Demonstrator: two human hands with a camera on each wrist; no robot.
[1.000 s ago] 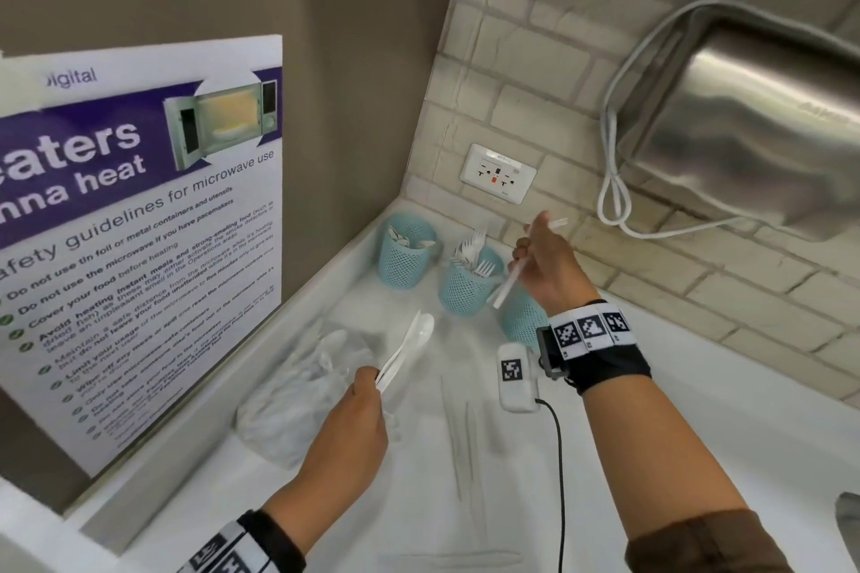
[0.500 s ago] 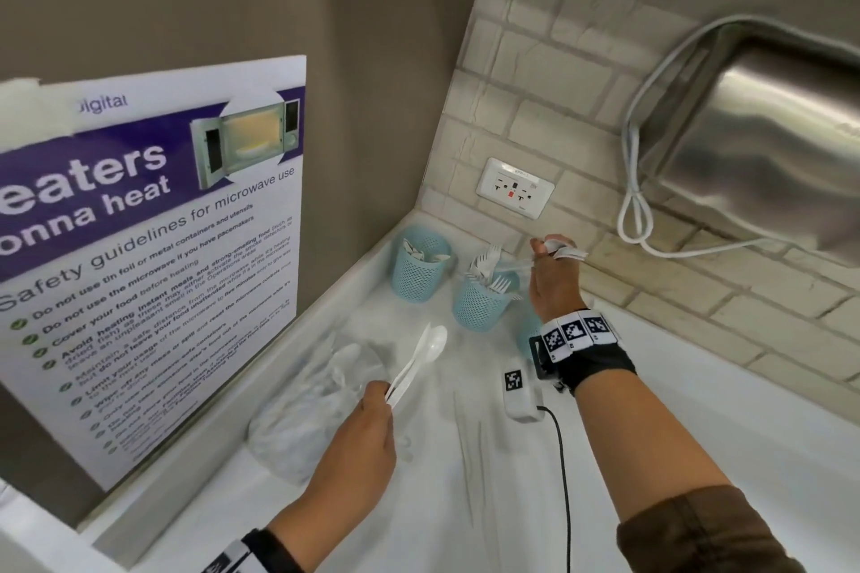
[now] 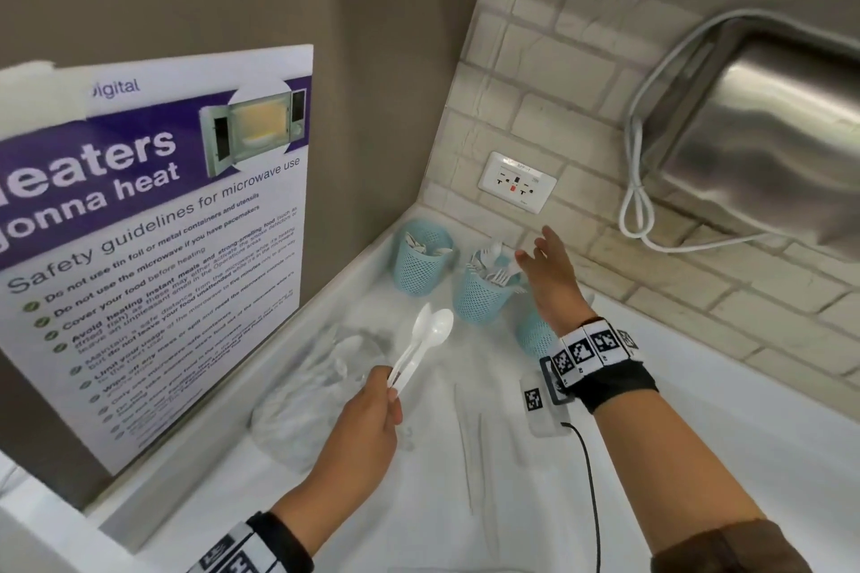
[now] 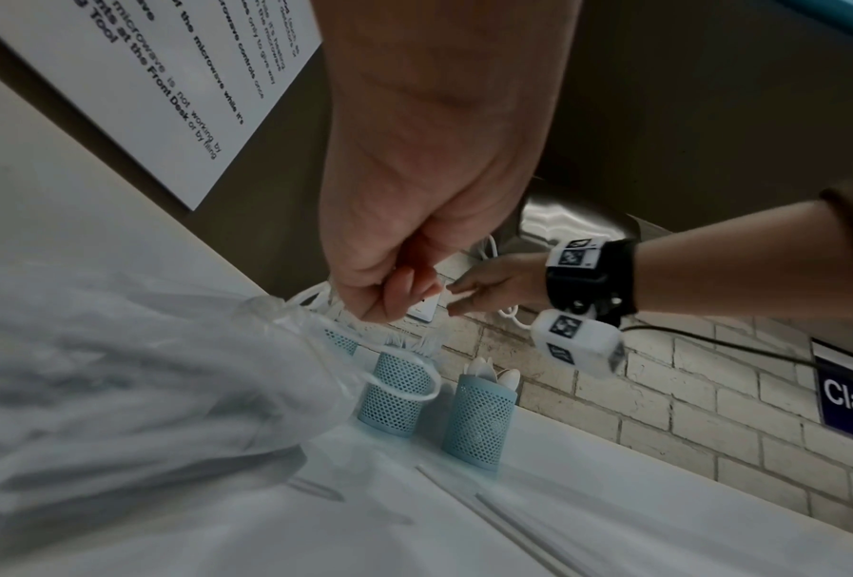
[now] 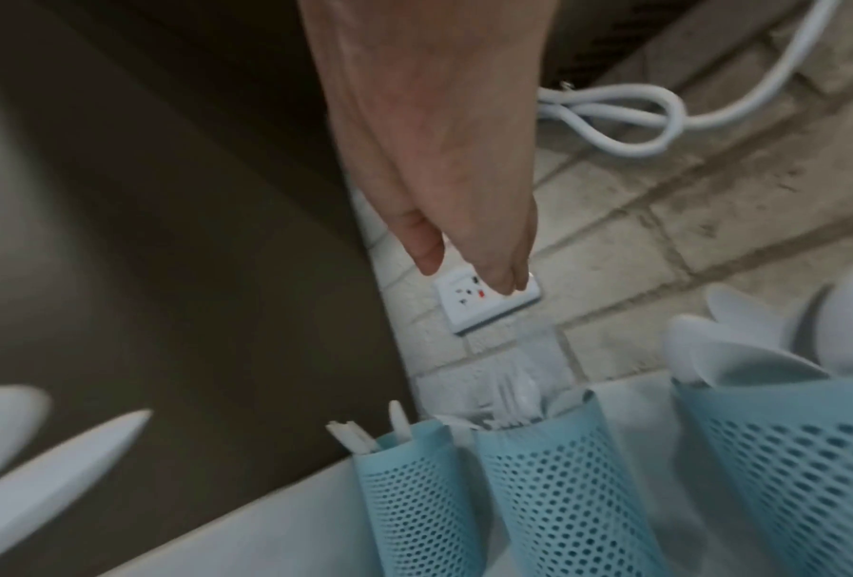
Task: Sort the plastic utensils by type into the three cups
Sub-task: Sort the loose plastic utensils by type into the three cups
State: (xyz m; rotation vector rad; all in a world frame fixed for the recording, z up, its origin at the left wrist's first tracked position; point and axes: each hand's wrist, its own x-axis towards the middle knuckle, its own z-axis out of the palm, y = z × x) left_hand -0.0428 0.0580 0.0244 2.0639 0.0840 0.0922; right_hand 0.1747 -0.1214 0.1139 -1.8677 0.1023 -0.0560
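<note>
left hand (image 3: 367, 409) pinches two white spoons (image 3: 430, 335) by the handles, held above the counter (image 3: 698, 456), short of the cups. far cup (image 3: 421, 263): handles up, type unclear. middle cup (image 3: 479, 298): forks. near cup (image 5: 779, 449): spoons. right hand (image 3: 551, 275) above the cups, fingers straight, empty. step: spoons in transit. next: carry them to the near cup, right hand clearing the way.

Right hand (image 5: 439, 156) hangs empty, fingers straight; three mesh cups (image 5: 557, 495) below.
</note>
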